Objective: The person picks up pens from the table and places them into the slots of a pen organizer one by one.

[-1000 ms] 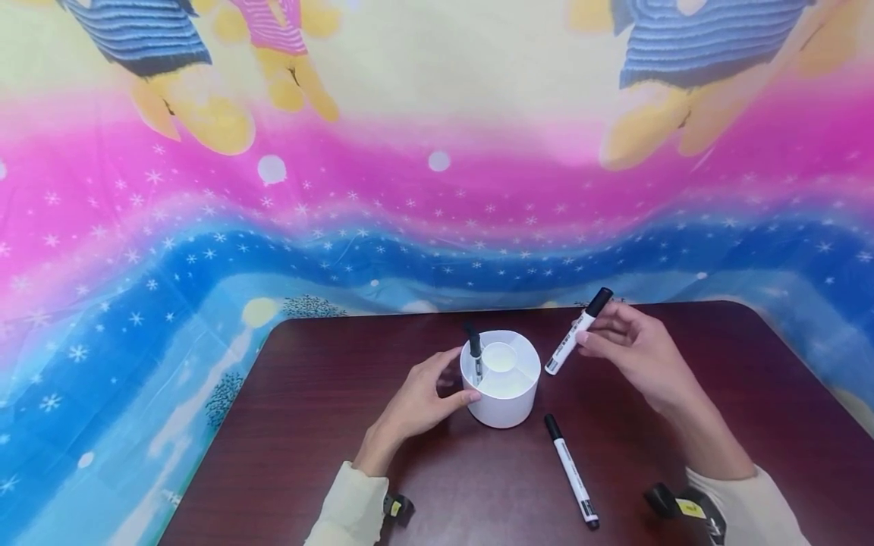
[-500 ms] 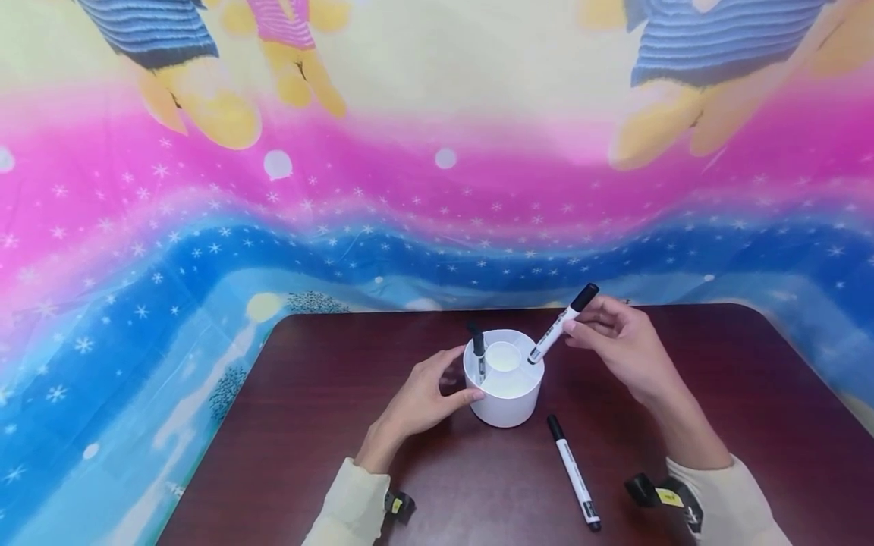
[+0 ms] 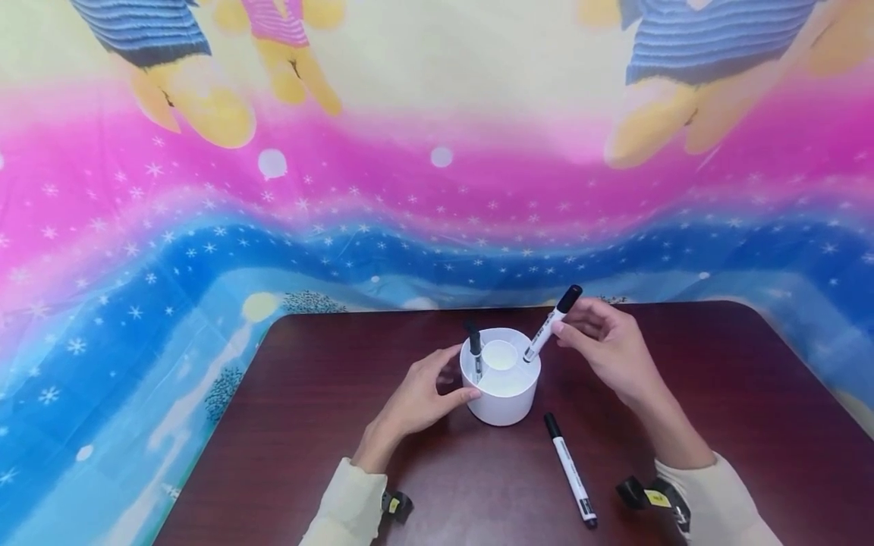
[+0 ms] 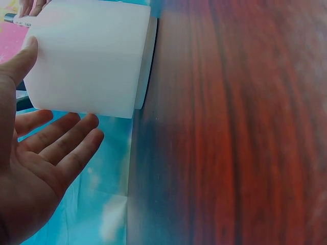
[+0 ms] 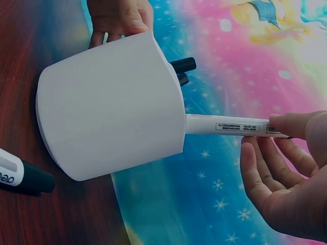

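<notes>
A round white pen holder (image 3: 503,408) with divided compartments stands upright on the table. My left hand (image 3: 418,396) steadies it from the left, thumb at the near rim and fingers along the far side. Between thumb and fingers, my right hand (image 3: 617,350) pinches a white marker (image 3: 548,331) near its black-capped upper end. That marker leans to the right, its lower end just inside the holder's right rim. Two black marker caps (image 5: 184,65) rise from the opposite side of the holder in the right wrist view. Another black-capped marker (image 3: 570,472) lies on the table.
The dark red wooden table (image 3: 307,394) has rounded far corners. Behind it hangs a colourful printed cloth (image 3: 382,189), reaching down to the table's back edge. The lying marker is nearer to me than the holder, between the two forearms.
My right hand has moved left, bringing the marker from beside the holder to over its right rim and tilting it more upright. The left hand stays at the holder.
</notes>
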Available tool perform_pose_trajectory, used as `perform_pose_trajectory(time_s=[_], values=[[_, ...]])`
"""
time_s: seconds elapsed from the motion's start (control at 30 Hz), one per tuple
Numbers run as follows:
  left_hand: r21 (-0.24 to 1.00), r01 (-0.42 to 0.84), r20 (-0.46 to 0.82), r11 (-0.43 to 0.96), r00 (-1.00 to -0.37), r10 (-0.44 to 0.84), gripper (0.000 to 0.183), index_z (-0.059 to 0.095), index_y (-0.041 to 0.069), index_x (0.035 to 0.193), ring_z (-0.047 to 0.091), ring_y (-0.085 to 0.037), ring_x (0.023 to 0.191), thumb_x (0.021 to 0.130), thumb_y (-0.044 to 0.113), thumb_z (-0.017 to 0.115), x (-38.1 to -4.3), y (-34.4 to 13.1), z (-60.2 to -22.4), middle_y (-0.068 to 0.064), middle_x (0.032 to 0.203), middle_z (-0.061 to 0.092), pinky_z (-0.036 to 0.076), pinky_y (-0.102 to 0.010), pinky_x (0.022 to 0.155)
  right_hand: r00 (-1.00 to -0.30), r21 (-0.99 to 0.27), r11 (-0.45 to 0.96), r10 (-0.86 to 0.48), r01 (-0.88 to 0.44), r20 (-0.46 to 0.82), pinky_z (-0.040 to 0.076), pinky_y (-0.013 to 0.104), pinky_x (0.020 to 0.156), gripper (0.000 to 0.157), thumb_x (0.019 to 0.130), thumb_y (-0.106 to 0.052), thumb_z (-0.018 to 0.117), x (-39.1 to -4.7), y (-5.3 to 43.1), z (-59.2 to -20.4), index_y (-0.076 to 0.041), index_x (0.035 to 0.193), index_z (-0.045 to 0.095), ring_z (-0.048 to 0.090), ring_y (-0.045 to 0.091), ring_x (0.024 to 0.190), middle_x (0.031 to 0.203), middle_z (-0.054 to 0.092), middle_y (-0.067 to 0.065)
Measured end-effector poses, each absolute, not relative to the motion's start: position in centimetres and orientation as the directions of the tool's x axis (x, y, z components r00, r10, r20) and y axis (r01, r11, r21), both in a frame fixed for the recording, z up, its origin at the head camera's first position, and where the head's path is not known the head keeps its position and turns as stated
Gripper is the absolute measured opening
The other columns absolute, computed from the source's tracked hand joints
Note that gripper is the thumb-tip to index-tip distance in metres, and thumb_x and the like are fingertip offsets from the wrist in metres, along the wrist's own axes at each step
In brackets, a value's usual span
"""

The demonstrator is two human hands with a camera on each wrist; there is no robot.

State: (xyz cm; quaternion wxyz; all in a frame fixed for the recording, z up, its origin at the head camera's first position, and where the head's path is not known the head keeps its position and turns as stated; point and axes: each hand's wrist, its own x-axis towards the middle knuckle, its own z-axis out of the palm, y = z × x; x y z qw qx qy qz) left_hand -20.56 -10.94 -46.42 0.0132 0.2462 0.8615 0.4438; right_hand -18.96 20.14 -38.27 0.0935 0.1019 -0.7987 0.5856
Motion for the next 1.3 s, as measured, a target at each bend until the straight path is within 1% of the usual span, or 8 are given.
perform_pose_trajectory(time_s=[0.17,0.4,0.63,0.73,0.97,1.03,1.13,1.3], values=[[0.770,0.418,0.204,0.483,-0.877,0.434,0.078,0.051,0.021,0.160,0.076,-0.017,0.114,0.093,0.044,0.085,-20.6,-10.9,-46.4,-0.003,0.140,0.069,0.062,-0.034,0.101,-0.961,-0.911,0.306,-0.050,-0.275,0.273,0.064,0.020,0.085,0.034,0.102,-0.019,0.077,-19.0,19.9,-38.6,-0.001,0.129,0.069,0.076,0.005,0.098,0.106,0.074,-0.012],[0.771,0.411,0.195,0.486,-0.879,0.435,0.078,0.050,0.021,0.160,0.076,-0.017,0.115,0.093,0.043,0.085,-20.6,-10.9,-46.6,-0.003,0.144,0.067,0.062,-0.033,0.102,-0.965,-0.914,0.310,-0.070,-0.262,0.253,0.064,0.020,0.085,0.033,0.102,-0.020,0.076,-19.2,19.9,-39.0,-0.001,0.128,0.069,0.076,0.005,0.095,0.106,0.075,-0.009],[0.765,0.414,0.198,0.493,-0.880,0.432,0.078,0.051,0.022,0.160,0.076,-0.017,0.114,0.093,0.044,0.084,-20.7,-11.0,-46.7,-0.003,0.144,0.067,0.062,-0.034,0.101,-0.967,-0.909,0.330,-0.082,-0.255,0.242,0.064,0.021,0.085,0.033,0.103,-0.021,0.076,-19.3,19.9,-39.1,0.000,0.127,0.069,0.076,0.004,0.096,0.111,0.075,0.006],[0.762,0.415,0.197,0.497,-0.880,0.432,0.078,0.050,0.023,0.160,0.076,-0.017,0.114,0.093,0.043,0.085,-20.8,-10.9,-46.7,-0.002,0.145,0.067,0.062,-0.034,0.101,-0.968,-0.909,0.332,-0.090,-0.250,0.234,0.064,0.020,0.086,0.033,0.103,-0.021,0.076,-19.4,19.9,-39.1,0.000,0.127,0.069,0.076,0.003,0.097,0.113,0.075,0.009],[0.767,0.411,0.193,0.493,-0.880,0.434,0.078,0.050,0.022,0.160,0.076,-0.017,0.115,0.094,0.045,0.084,-20.7,-10.9,-46.6,-0.003,0.146,0.066,0.062,-0.034,0.102,-0.966,-0.916,0.308,-0.102,-0.256,0.236,0.064,0.021,0.085,0.032,0.102,-0.016,0.076,-19.5,19.9,-39.3,0.003,0.127,0.067,0.076,0.003,0.096,0.109,0.075,-0.001],[0.767,0.410,0.191,0.493,-0.880,0.436,0.078,0.050,0.021,0.161,0.076,-0.018,0.116,0.094,0.045,0.084,-20.6,-10.9,-46.5,-0.003,0.146,0.066,0.062,-0.035,0.103,-0.967,-0.919,0.302,-0.102,-0.255,0.235,0.064,0.021,0.085,0.032,0.102,-0.015,0.076,-19.5,19.9,-39.4,0.003,0.126,0.067,0.076,0.003,0.096,0.108,0.075,-0.002],[0.768,0.410,0.189,0.493,-0.880,0.436,0.078,0.050,0.021,0.160,0.076,-0.018,0.116,0.094,0.044,0.084,-20.6,-10.9,-46.5,-0.003,0.146,0.066,0.062,-0.035,0.103,-0.968,-0.923,0.294,-0.107,-0.250,0.228,0.065,0.022,0.085,0.032,0.101,-0.013,0.076,-19.4,19.8,-39.4,0.004,0.128,0.067,0.076,0.003,0.096,0.110,0.076,0.003],[0.766,0.410,0.189,0.495,-0.880,0.436,0.078,0.050,0.021,0.160,0.076,-0.017,0.115,0.094,0.044,0.084,-20.5,-10.9,-46.4,-0.003,0.144,0.067,0.062,-0.034,0.102,-0.968,-0.924,0.295,-0.130,-0.245,0.215,0.064,0.021,0.085,0.034,0.102,-0.011,0.074,-19.2,19.6,-39.4,0.005,0.131,0.066,0.075,0.003,0.096,0.117,0.073,0.022]])
